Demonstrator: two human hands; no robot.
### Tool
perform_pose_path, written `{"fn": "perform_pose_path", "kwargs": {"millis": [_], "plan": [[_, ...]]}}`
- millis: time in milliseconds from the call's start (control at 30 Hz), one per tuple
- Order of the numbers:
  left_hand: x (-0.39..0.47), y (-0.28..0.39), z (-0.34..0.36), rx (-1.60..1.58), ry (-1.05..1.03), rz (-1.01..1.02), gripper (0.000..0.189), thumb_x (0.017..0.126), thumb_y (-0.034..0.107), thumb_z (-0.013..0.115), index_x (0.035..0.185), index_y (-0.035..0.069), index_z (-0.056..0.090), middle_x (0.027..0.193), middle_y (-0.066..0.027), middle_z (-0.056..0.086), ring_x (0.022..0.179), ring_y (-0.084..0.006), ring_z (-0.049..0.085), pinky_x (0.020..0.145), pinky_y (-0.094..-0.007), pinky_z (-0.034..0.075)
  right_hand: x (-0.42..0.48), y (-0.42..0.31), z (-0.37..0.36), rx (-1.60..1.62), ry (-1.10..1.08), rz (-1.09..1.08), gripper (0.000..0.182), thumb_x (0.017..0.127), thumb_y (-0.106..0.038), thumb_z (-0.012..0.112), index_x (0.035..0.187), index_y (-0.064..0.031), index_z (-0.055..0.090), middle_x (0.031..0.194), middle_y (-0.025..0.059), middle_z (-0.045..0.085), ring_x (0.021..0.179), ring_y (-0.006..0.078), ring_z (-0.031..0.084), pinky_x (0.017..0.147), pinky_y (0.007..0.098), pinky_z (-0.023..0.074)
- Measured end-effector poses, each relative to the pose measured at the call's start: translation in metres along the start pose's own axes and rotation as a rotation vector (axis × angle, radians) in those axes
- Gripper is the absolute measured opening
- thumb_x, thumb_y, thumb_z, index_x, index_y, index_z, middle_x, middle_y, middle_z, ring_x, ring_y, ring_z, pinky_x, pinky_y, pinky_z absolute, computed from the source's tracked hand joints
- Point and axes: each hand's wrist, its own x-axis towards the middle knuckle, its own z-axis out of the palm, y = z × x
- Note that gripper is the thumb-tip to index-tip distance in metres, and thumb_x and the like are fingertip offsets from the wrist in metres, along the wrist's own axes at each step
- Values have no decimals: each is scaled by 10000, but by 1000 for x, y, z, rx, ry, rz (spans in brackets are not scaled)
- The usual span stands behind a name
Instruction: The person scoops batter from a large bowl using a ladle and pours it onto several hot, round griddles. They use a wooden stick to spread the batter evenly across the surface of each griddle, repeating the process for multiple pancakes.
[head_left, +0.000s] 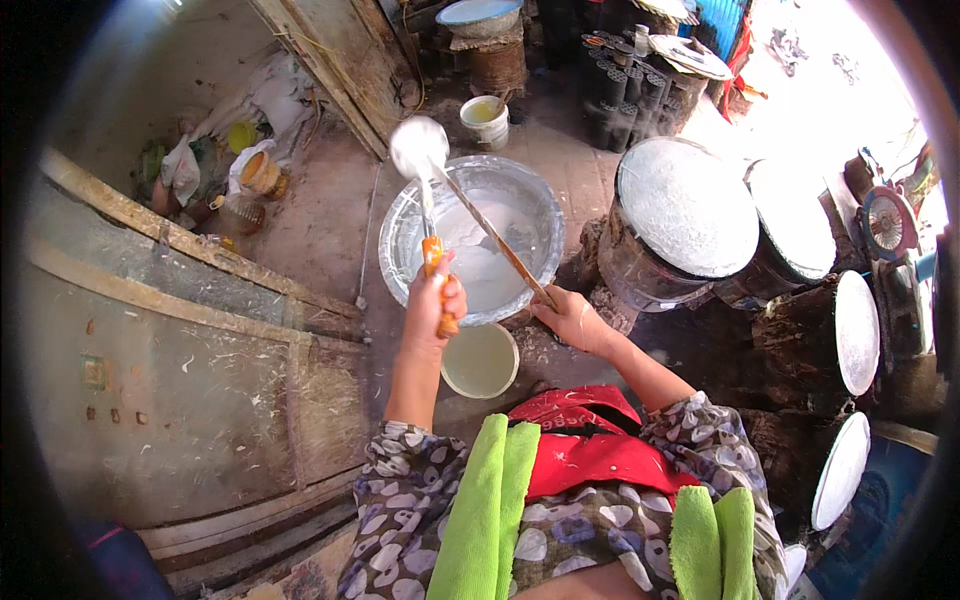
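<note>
My left hand (435, 304) grips the orange handle of a ladle-like tool (429, 202). Its round head is coated in white and slightly blurred, raised over the far left rim of a large metal basin (556, 244). White, batter-like liquid (480, 262) lies in the basin. In my right hand (574, 319) is a thin wooden stick (499, 236), slanting up and left across the basin. The stick's far end meets or overlaps the tool near its head; contact cannot be told. A round container (480, 396) of cloudy liquid stands just below the basin, near my left forearm.
A white bucket (491, 139) of yellowish liquid stands behind the basin. Drums with white-dusted round tops (686, 206) crowd the right, beside a small fan (889, 221). Stacked black perforated cylinders (619, 105) stand at the back. A wood-framed panel (202, 390) borders the left.
</note>
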Motion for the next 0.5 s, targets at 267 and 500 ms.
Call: {"fn": "perform_pose_path", "kwargs": {"millis": [267, 500], "plan": [[42, -31, 13, -265, -172, -271, 293, 933, 277, 513, 1127, 59, 489, 622, 30, 384, 424, -44, 343, 382, -210, 312, -47, 36, -14, 6, 109, 310, 267, 869, -256, 565, 939, 1, 561, 805, 215, 616, 775, 342, 616, 688, 404, 466], [40, -76, 122, 48, -352, -377, 281, 948, 245, 480, 1160, 60, 483, 618, 36, 378, 425, -44, 349, 384, -205, 333, -128, 60, -72, 21, 380, 357, 235, 869, -232, 577, 959, -15, 557, 781, 175, 623, 725, 273, 612, 678, 361, 472]]}}
